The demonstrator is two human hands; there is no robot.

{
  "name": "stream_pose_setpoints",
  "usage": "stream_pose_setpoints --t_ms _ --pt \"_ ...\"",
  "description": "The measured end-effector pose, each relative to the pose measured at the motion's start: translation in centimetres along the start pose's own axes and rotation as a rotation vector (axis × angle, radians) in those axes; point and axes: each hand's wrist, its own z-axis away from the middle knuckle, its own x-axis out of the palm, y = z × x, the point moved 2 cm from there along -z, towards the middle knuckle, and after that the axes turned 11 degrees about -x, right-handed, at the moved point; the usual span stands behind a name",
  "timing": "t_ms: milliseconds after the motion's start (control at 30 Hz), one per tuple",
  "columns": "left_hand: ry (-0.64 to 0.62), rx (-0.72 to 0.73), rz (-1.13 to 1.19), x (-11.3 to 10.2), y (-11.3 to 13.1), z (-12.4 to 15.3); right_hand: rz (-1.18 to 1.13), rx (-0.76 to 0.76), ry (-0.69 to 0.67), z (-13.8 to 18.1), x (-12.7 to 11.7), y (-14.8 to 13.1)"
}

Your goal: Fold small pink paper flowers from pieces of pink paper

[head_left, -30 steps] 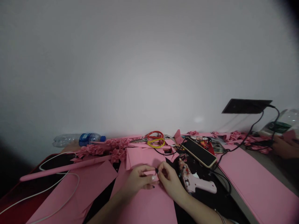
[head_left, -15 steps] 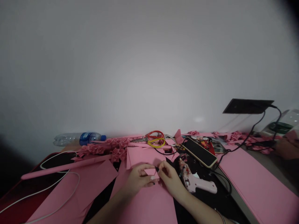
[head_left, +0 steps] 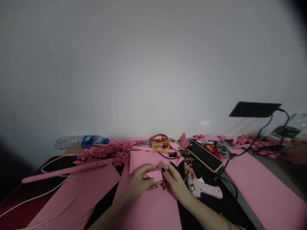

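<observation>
A small folded piece of pink paper (head_left: 155, 175) is held up in the head view, low and near the middle. My left hand (head_left: 139, 182) grips it from the left, thumb in front and fingers behind. At its right edge, the thumb and fingertips of my right hand (head_left: 176, 184) close on the paper; some of those fingers are hidden. Beneath both hands lies a large pink sheet (head_left: 151, 212). A pale pink glue gun (head_left: 203, 187) with a stained nozzle rests just right of my right hand.
Red-and-yellow-handled scissors (head_left: 160, 146) and pink paper flowers (head_left: 122, 158) lie along the wall. A phone (head_left: 205, 156), black cables and a pink paper stack (head_left: 263, 188) are at right. A plastic bottle (head_left: 81, 142) lies at left. Another person's hand (head_left: 296, 152) shows at far right.
My right thumb has shifted slightly, and the folded paper's face is turned more toward me. The other person's hand at far right has moved a little.
</observation>
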Motion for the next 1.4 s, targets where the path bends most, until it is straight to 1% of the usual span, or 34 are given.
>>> stream_pose_setpoints --t_ms 133,233,300,433,533,667,833,967,1133,1400 --pt "0.050 0.033 -0.041 -0.1 0.1 0.0 0.042 0.035 -0.080 0.2 0.2 0.0" --pt "0.040 0.023 -0.050 0.0 0.3 0.1 0.090 0.025 -0.099 0.3 0.3 -0.1" --pt "0.019 0.018 -0.028 0.1 0.4 0.2 0.117 -0.021 -0.052 0.4 0.3 -0.4" --pt "0.031 0.032 0.014 0.1 0.4 0.1 0.185 -0.207 0.095 0.3 0.0 -1.0" --pt "0.055 0.055 0.008 0.2 0.3 -0.1 0.224 -0.254 0.098 0.2 -0.3 -1.1" --pt "0.042 0.067 -0.016 0.5 0.1 -0.2 0.220 -0.228 0.113 0.0 -0.6 -0.9" --pt "0.068 0.035 -0.040 0.6 0.0 0.0 0.174 -0.169 0.131 -0.1 -0.5 -1.0" --pt "0.041 0.022 -0.045 0.7 0.2 0.2 0.137 -0.124 0.122 -0.1 -0.4 -1.0" --pt "0.038 0.031 -0.051 0.5 0.1 0.1 0.199 -0.143 0.127 -0.2 -0.6 -0.8" --pt "0.022 0.002 -0.021 0.3 0.0 -0.1 0.194 -0.138 0.131 -0.2 -0.6 -0.8"
